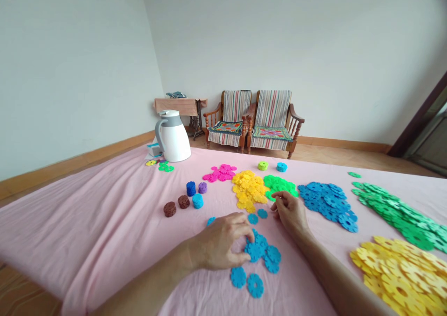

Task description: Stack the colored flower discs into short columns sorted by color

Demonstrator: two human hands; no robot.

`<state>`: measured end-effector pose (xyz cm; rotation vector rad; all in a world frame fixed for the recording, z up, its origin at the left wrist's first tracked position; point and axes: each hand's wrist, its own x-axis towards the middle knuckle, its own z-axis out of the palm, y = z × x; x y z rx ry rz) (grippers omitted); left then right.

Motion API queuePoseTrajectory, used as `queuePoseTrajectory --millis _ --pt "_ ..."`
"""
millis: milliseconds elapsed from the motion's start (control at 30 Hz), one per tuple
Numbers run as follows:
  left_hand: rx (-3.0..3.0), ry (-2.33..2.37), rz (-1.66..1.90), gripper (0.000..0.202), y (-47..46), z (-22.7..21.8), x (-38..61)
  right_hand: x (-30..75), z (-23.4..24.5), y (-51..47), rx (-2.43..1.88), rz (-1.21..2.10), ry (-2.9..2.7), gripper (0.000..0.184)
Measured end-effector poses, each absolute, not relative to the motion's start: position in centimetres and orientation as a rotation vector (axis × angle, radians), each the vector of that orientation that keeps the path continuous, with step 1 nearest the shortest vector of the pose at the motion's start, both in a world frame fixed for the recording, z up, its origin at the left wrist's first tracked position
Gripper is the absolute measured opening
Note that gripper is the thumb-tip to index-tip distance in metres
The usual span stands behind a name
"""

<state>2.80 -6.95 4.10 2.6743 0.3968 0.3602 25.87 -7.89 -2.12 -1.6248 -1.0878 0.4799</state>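
Note:
My left hand [223, 244] rests on the pink cloth with its fingers pinched on a small cluster of light blue snowflake discs [260, 251]. Two more light blue discs [246, 281] lie just in front of it. My right hand [289, 211] is curled, its fingertips at the near edge of the bright green disc pile [279, 184]; what it grips, if anything, is hidden. Loose light blue discs [257, 216] lie between the two hands. A yellow disc pile [248, 189] sits just beyond them.
Pink cloth [104, 223] covers the table. Further piles: magenta [220, 172], blue [328, 202], green [398, 213], yellow [401, 274]. Small stacked disc cylinders [190, 197] stand left of centre. A white jug [172, 137] stands at the far left. Two chairs [253, 120] stand by the wall.

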Motion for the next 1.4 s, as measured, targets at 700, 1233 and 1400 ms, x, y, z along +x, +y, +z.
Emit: queuePoseTrajectory --millis 700,1233,1400 --pt "2.584 0.592 0.45 0.022 -5.5 5.7 1.5 25.7 -1.8 -8.1 -1.618 0.476 -1.086 0.024" --pt "2.61 0.895 0.211 0.014 -2.1 5.5 -2.7 26.0 -2.4 -7.9 -1.607 0.503 -1.083 0.024" --pt "2.584 0.866 0.243 0.019 -2.0 5.6 -2.5 25.9 -2.3 -7.9 -1.616 0.493 -1.08 0.025"
